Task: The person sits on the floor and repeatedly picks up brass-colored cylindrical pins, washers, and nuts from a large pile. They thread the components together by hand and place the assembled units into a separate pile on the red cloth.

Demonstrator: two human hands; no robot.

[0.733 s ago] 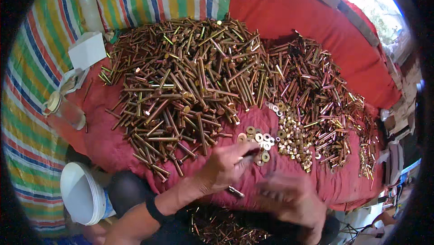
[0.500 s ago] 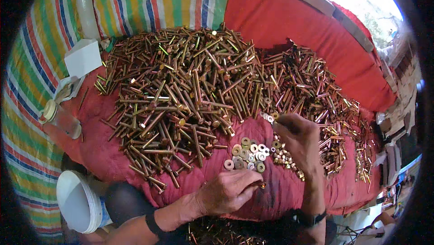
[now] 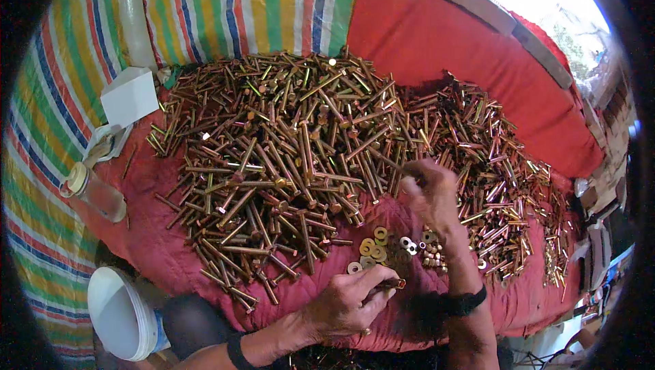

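So the biggest thing here is the red cloth covering the whole work surface, with a striped tarp behind it running from 9 o'clock up to 12. Dumped on the cloth is a huge pile of long brass-coloured bolts filling the centre and 10 o'clock side, and a second pile of shorter bolts spreading out toward 3 o'clock.

Down at 7 o'clock there's a white bucket off the edge of the cloth. At 9 o'clock a clear plastic bottle lies tilted, and a small white box sits at about 10 o'clock, just beside the big pile.

Right hand is just right of centre, fingers curled down into the edge where the two piles meet. It looks closed around something there, but I can't tell what, if anything, it's actually got. There's a dark band on that wrist.

Left hand is at 6 o'clock, thumb and fingers pinched shut on a single short bolt, the end poking out to the right.

Between the two hands sits a little cluster of washers and nuts on the cloth, just above the left hand's fingertips.
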